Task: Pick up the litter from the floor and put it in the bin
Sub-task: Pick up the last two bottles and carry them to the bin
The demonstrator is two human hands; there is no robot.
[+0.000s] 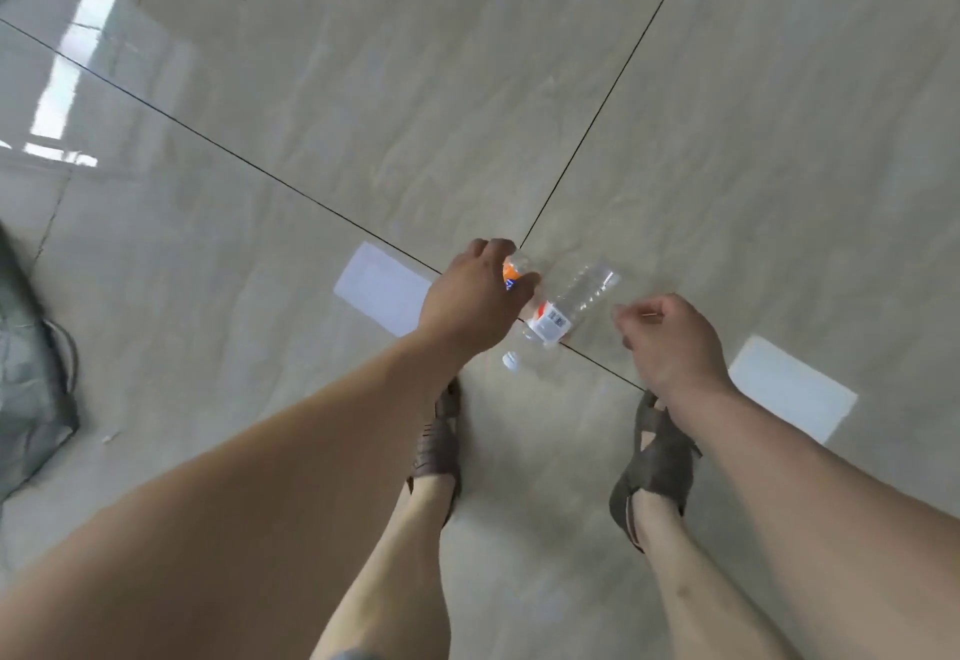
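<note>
Clear plastic bottle (566,303) lying empty on tile, left hand (475,296) gripping an orange-labelled bottle (514,272) beside it, right hand (670,342) curling empty nearby.

The left hand (475,296) covers most of the orange-labelled bottle (511,272) beneath it; only a sliver of label and clear plastic shows beside the fingers, so the grip cannot be judged. Right of that bottle, the right hand (670,342) has its fingertips curled under, hidden. Far left of the bottle, a grey mesh thing (31,389) is blurred and cut by the edge.
</note>
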